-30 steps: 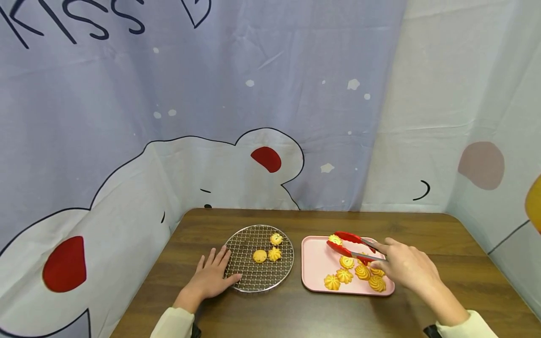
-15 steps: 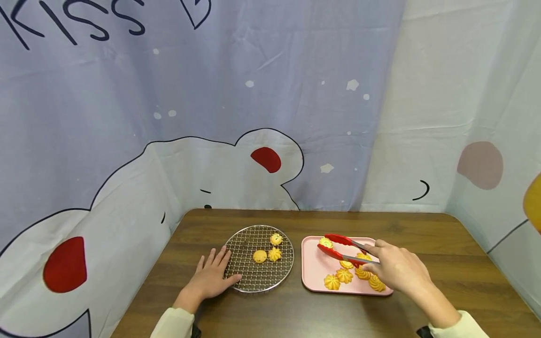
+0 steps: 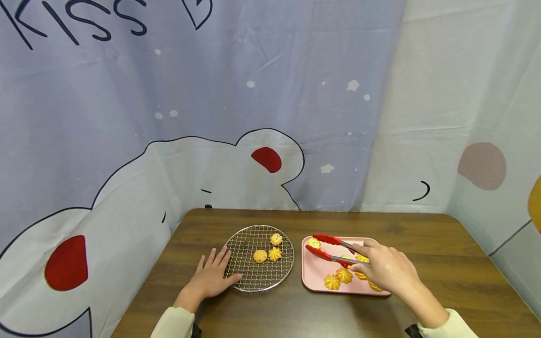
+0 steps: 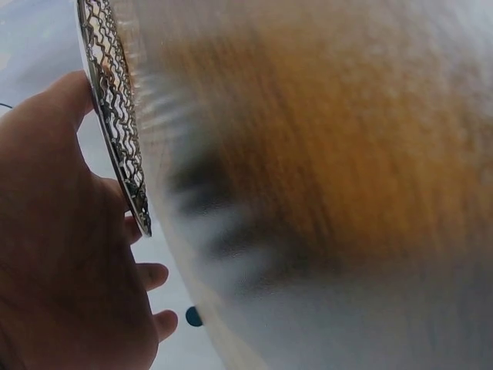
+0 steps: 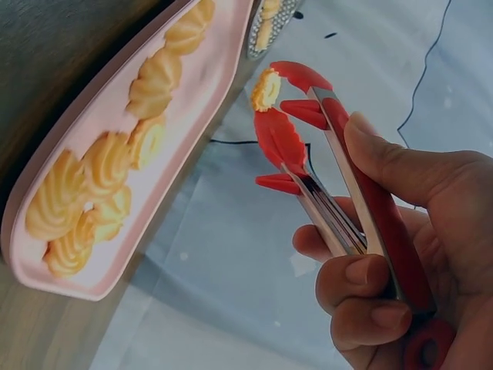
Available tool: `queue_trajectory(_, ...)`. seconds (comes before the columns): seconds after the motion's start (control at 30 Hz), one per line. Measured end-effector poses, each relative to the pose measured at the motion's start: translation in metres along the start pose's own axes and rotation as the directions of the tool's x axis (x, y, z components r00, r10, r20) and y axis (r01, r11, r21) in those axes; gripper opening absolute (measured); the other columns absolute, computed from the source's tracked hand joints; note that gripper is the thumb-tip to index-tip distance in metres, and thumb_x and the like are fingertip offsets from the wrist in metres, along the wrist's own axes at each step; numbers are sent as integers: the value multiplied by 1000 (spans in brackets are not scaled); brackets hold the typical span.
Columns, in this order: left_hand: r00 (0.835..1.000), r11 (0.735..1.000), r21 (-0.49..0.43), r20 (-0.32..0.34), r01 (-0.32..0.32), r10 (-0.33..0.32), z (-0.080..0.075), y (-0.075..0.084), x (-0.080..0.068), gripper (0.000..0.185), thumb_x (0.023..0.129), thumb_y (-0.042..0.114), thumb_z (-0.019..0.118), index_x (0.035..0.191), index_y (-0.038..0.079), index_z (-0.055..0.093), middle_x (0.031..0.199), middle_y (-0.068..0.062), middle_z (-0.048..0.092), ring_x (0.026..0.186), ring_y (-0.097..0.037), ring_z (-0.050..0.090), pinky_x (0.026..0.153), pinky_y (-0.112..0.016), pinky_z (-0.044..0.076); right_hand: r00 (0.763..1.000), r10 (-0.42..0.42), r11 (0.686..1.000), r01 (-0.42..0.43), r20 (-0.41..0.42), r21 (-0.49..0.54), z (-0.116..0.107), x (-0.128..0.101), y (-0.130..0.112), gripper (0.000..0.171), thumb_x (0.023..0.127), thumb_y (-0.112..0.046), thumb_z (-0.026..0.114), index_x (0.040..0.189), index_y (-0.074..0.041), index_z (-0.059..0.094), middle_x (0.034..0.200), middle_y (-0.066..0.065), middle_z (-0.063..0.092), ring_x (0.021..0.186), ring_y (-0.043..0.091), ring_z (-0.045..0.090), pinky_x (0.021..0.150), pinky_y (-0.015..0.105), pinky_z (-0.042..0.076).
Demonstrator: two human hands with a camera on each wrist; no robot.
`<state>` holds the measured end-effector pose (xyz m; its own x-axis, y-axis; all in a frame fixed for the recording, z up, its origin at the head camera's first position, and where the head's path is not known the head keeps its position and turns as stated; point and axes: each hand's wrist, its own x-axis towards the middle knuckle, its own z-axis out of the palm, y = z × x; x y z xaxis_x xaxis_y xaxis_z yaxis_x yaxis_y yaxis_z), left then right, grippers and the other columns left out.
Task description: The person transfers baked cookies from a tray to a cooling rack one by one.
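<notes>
The piped cookie (image 3: 314,243) over the pink tray (image 3: 313,268) is held by red tongs (image 5: 364,181) gripped in the fingers of the right hand (image 3: 386,267), and could be dropped if squeezed too softly, while the left hand's (image 3: 212,278) fingers are spread by the round wire rack (image 3: 261,280).

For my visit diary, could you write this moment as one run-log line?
left hand: touches wire rack; right hand: grips red tongs; tongs: hold one cookie clear of pink tray; on rack: three cookies
</notes>
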<state>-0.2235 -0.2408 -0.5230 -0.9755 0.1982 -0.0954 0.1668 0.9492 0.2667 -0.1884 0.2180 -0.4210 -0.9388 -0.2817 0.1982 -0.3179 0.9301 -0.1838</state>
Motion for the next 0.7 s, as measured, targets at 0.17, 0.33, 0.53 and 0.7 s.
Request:
queue_trajectory(0.17, 1000, 1000, 1, 2, -2, 2, 1, -1, -1, 90, 97, 67, 51, 160, 6, 31, 168, -13, 20, 153, -46, 12, 118, -70, 7, 999, -42, 999, 42, -32, -2, 2, 3, -7, 50, 79, -40, 85, 125, -26, 74, 104, -7, 64, 72, 15, 63, 53, 32, 45)
queue_trajectory(0.33, 1000, 1000, -9, 0, -4, 4, 1, -1, -1, 90, 97, 66, 51, 159, 6, 31, 168, -13, 21, 153, -46, 12, 119, -69, 7, 995, -85, 996, 84, -56, -9, 6, 7, -15, 50, 77, -44, 86, 122, -26, 76, 92, -11, 62, 89, 16, 63, 56, 33, 48)
queue_trajectory(0.53, 1000, 1000, -10, 14, -6, 6, 2, -3, 0, 90, 97, 65, 51, 160, 5, 29, 168, -14, 19, 153, -46, 11, 119, -69, 4, 985, -150, 989, 149, -83, -10, 9, 13, -28, 48, 75, -44, 87, 120, -28, 77, 81, -15, 54, 64, 4, 45, 52, 26, 39)
queue_trajectory(0.7, 1000, 1000, -19, 18, -10, 10, 5, -5, 2, 94, 95, 69, 50, 160, 5, 28, 168, -14, 19, 153, -46, 10, 119, -69, 3, 986, -146, 989, 147, -75, 1, 12, 19, -41, 47, 76, -44, 87, 120, -31, 76, 82, -16, 54, 58, 4, 45, 52, 26, 38)
